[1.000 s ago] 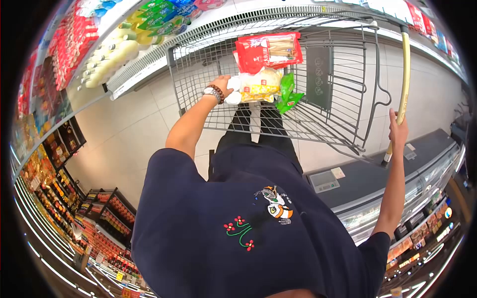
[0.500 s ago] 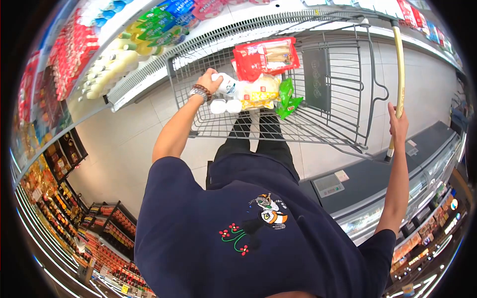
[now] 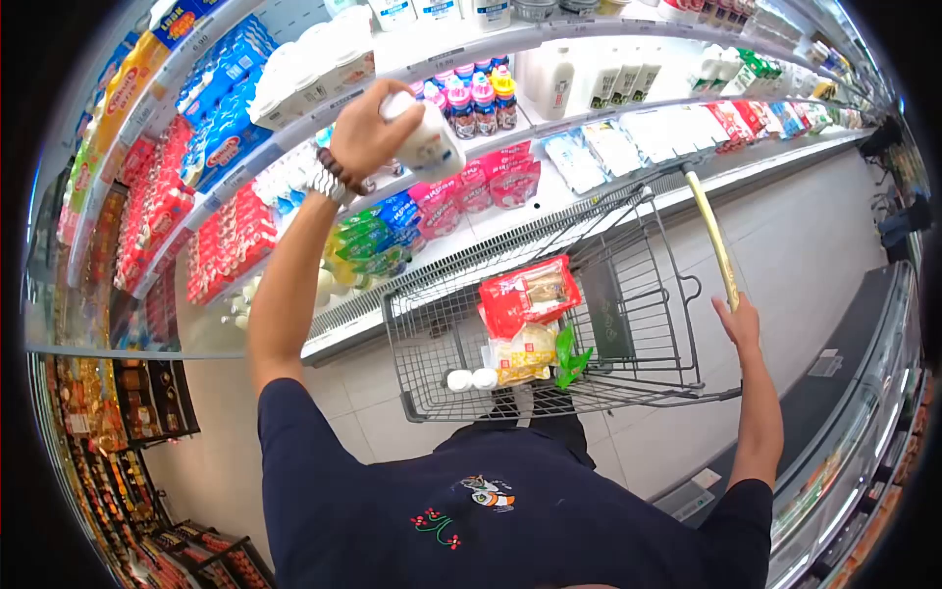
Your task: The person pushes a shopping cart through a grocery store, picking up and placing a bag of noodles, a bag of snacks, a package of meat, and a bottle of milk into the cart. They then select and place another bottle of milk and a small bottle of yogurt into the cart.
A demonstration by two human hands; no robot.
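Observation:
My left hand [image 3: 371,128], with a bracelet and a watch at the wrist, grips a white bottle [image 3: 430,145] by its cap end, raised before the shelves. My right hand [image 3: 738,319] is at the cart's pale yellow handle [image 3: 713,240]; its thumb is raised and the other fingers are partly hidden. Inside the wire shopping cart [image 3: 442,404] lie a red package [image 3: 510,302], a yellow and white bag [image 3: 527,355], a green package [image 3: 569,359] and two white-capped bottles [image 3: 471,380].
A refrigerated shelf [image 3: 549,34] runs across the top with white bottles [image 3: 555,83], pink-capped bottles [image 3: 481,106], pink pouches [image 3: 500,177] and blue packs [image 3: 228,118]. A long dark counter [image 3: 834,393] stands at the right.
My left hand has lifted the white bottle out of the cart and up to the shelves. The view has tilted up, showing more shelf, and the cart sits lower in it.

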